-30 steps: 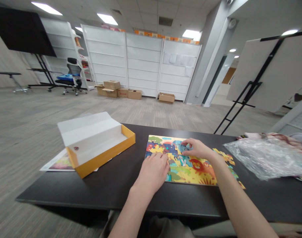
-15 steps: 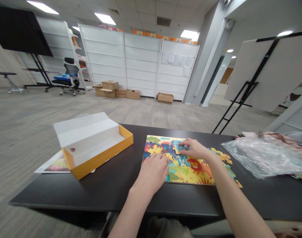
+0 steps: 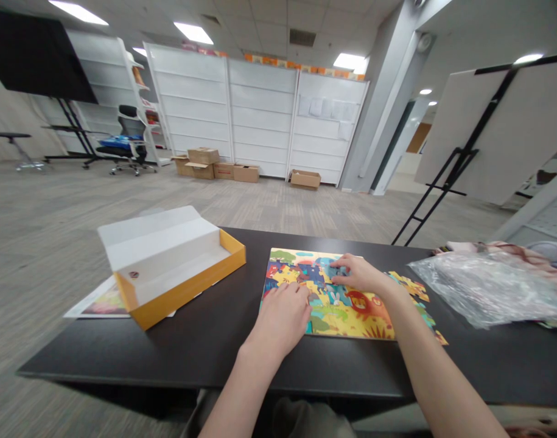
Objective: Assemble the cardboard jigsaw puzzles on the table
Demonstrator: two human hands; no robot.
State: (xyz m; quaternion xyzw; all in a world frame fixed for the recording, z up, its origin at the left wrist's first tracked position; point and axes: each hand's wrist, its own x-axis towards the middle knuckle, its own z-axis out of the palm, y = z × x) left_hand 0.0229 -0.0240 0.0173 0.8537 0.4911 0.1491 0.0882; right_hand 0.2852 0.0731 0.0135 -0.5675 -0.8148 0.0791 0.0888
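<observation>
A colourful animal jigsaw puzzle (image 3: pixel 337 325), with a lion, a rabbit and trees on it, lies on the black table in front of me. My left hand (image 3: pixel 287 307) rests on its left part, fingers lying on the pieces and partly covering them. Over the upper middle, my right hand (image 3: pixel 358 274) has thumb and fingertips around a blue-grey puzzle piece (image 3: pixel 338 271) at the surface. Whether that piece sits fully flat I cannot tell. Several loose puzzle pieces (image 3: pixel 413 286) lie beside the puzzle's right edge, partly behind my right forearm.
An open yellow box (image 3: pixel 187 291) with a white inside stands on the table (image 3: pixel 200 350) at left, over a printed sheet (image 3: pixel 100 302). Clear plastic packaging (image 3: pixel 483 292) and folded cloth (image 3: pixel 529 258) lie at right. Beyond the table are cardboard boxes (image 3: pixel 203 163) and white shelving.
</observation>
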